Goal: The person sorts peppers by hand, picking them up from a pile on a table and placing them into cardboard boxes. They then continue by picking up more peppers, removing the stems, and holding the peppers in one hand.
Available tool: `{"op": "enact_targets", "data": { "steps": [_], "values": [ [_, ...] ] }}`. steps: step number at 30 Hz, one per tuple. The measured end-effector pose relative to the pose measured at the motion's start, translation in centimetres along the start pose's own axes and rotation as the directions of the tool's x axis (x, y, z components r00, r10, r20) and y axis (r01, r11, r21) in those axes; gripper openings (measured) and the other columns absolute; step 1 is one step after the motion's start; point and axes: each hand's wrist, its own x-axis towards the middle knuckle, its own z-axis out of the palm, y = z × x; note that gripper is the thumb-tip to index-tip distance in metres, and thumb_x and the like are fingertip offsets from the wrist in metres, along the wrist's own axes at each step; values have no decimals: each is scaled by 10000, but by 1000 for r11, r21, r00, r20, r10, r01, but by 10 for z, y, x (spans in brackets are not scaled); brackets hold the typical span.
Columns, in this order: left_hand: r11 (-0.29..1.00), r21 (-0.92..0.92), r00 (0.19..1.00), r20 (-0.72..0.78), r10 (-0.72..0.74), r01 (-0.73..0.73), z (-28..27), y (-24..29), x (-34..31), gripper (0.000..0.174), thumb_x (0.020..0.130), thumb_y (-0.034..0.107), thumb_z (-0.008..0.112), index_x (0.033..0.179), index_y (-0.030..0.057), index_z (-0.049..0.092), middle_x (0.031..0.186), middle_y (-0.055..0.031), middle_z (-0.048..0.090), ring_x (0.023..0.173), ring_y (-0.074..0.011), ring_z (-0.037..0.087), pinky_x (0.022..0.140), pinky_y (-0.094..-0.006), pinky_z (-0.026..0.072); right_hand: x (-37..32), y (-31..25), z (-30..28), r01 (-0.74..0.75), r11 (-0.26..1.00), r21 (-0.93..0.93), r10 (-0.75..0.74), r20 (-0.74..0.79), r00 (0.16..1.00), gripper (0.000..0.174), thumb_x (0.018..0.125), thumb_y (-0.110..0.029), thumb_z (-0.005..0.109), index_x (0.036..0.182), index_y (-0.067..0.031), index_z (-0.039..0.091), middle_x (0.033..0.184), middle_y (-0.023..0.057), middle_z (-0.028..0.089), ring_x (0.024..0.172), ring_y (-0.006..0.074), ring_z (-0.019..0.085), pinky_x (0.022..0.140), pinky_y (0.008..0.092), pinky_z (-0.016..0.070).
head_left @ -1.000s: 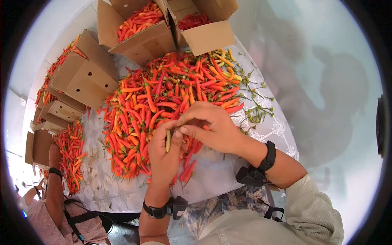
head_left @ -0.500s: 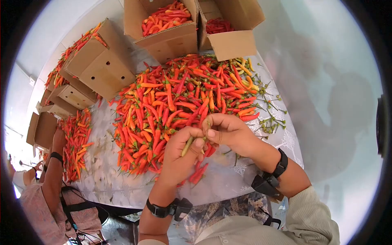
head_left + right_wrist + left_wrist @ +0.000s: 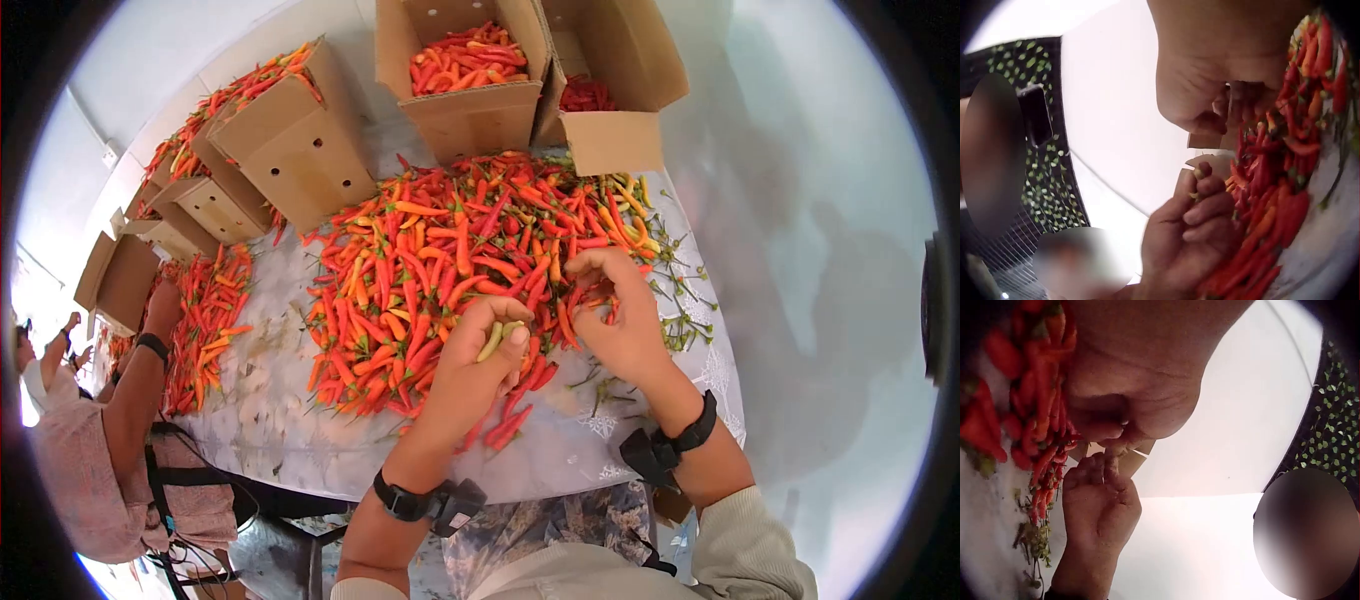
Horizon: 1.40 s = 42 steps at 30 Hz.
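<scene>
My left hand (image 3: 462,372) holds pale yellow-green chili peppers (image 3: 490,342) between its thumb and curled fingers, over the near side of the chili pile. In the right wrist view the chili tips (image 3: 1199,174) poke out above that hand's thumb. To its right, my right hand (image 3: 637,335) hovers at the pile's right edge, thumb and fingers bent and spread apart with red chilies showing in the gap. Below both hands lies a big heap of red and orange chilies (image 3: 420,270). Loose green stems (image 3: 690,330) lie scattered along the heap's right side.
Two cardboard boxes with chilies, a left one (image 3: 470,122) and a right one (image 3: 612,140), stand behind the heap. More boxes (image 3: 290,160) line the back left. Another person's arm (image 3: 145,370) reaches to a smaller chili pile (image 3: 205,335) at left.
My right hand has parted from my left and moved right; before, their fingertips met at the chili. The left hand keeps the pale chilies. The head view has shifted leftward.
</scene>
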Motion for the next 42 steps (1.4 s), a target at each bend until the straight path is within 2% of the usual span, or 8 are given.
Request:
{"op": "enact_targets", "data": {
  "steps": [1,5,10,15,21,27,34,42],
  "values": [
    [1000,-22,1000,-13,-11,11,-1,0,0,255,924,190,559,1119,56,464,748,13,482,536,-26,413,439,-173,311,3,-3,-3,115,986,-123,-115,3,993,330,720,22,626,1041,-39,575,1026,81,530,779,124,551,722,260,458],
    [1000,1,1000,5,7,-7,-2,2,-2,414,874,202,633,1187,35,421,946,-41,526,753,-74,515,611,-208,425,0,-25,-6,-44,993,112,5,329,944,469,672,1,669,1130,-77,609,1004,74,535,904,190,537,761,292,449],
    [957,223,982,80,172,-186,-4,-13,5,675,792,279,727,1282,9,351,1153,-106,517,1105,-174,491,916,-301,413,-10,-21,11,268,963,30,-259,387,885,316,773,-77,634,1088,-99,627,1031,103,549,883,246,589,719,325,489],
    [908,343,968,8,252,-239,6,-7,-1,832,776,366,730,1364,4,267,1102,-177,557,1029,-231,562,860,-337,454,-15,-27,12,209,978,16,-198,390,899,325,721,-43,628,1041,-95,635,976,96,570,873,280,597,730,352,501],
    [822,482,943,31,331,-304,4,-13,0,836,851,493,589,1398,-3,196,1016,-233,588,963,-282,605,828,-355,469,-17,-20,16,374,927,-16,-340,378,861,347,657,95,619,970,-55,641,942,97,581,842,277,597,719,360,508],
    [819,509,962,78,261,-264,2,-10,0,786,914,546,434,1420,9,164,1045,-225,593,989,-305,597,854,-363,448,-20,-19,14,531,790,-306,-378,439,815,294,716,-46,638,1007,-66,598,903,105,576,859,318,586,679,400,492],
    [739,591,944,153,292,-324,5,4,2,785,922,586,358,1441,42,130,1069,-220,595,1026,-302,587,862,-362,442,-22,-22,9,545,805,-235,-410,442,798,292,703,-30,643,983,-67,567,894,111,573,836,317,571,688,410,482],
    [649,703,934,62,351,-290,-16,39,5,620,934,463,442,1358,21,348,1059,-196,610,901,-271,604,820,-348,457,3,-10,-15,399,879,-259,-343,236,909,214,717,-14,644,918,-53,584,916,119,593,842,313,572,694,392,480]
  ]
}}
